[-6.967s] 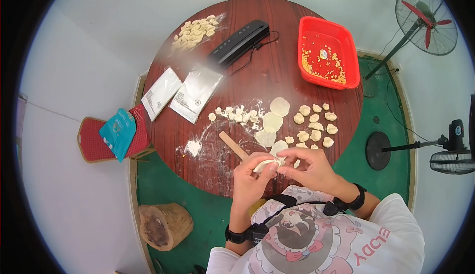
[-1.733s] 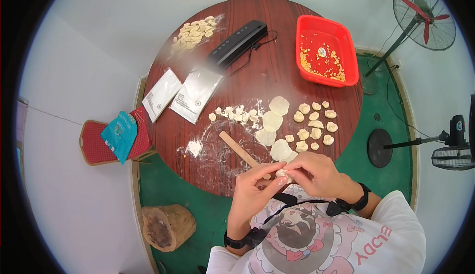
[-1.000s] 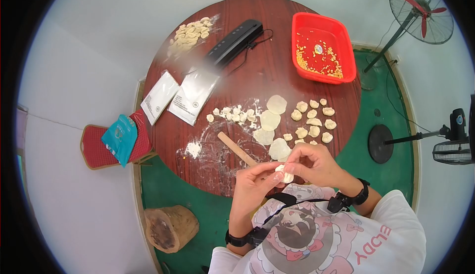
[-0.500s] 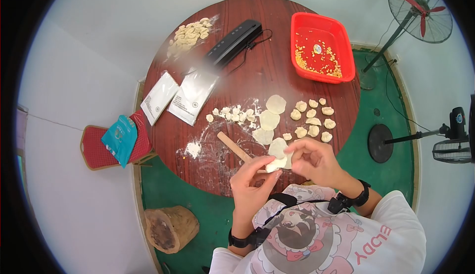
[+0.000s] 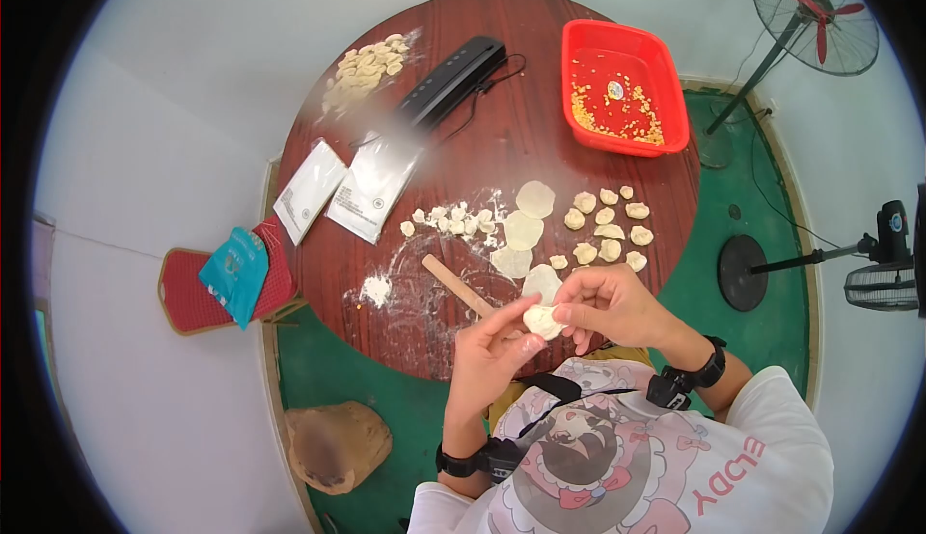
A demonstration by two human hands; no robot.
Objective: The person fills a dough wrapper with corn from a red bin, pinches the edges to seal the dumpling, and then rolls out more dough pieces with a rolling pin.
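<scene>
Between both hands, near the table's front edge, is a pale folded dumpling point(image 5: 543, 322). My left hand point(image 5: 490, 346) grips its left side, fingers bent round it. My right hand point(image 5: 610, 307) pinches its right side between thumb and fingers. Flat round dough wrappers point(image 5: 524, 231) lie in a row just beyond the hands, the nearest partly hidden. To their right sit several shaped dumplings point(image 5: 585, 253). Small floured dough pieces point(image 5: 456, 220) are grouped to the left. A wooden rolling pin point(image 5: 453, 283) lies slanted beside my left hand.
A red basin point(image 5: 677, 100) with yellow bits stands at the back right of the round table point(image 5: 386, 341). A black appliance point(image 5: 453, 81), white packets point(image 5: 371, 187), more dumplings point(image 5: 365, 73) and a flour pile point(image 5: 376, 290) lie to the left. Fans stand at the right.
My right hand has moved in to the dough and closed on its edge. The dough, earlier partly spread in my left hand, now looks folded into a rounded shape.
</scene>
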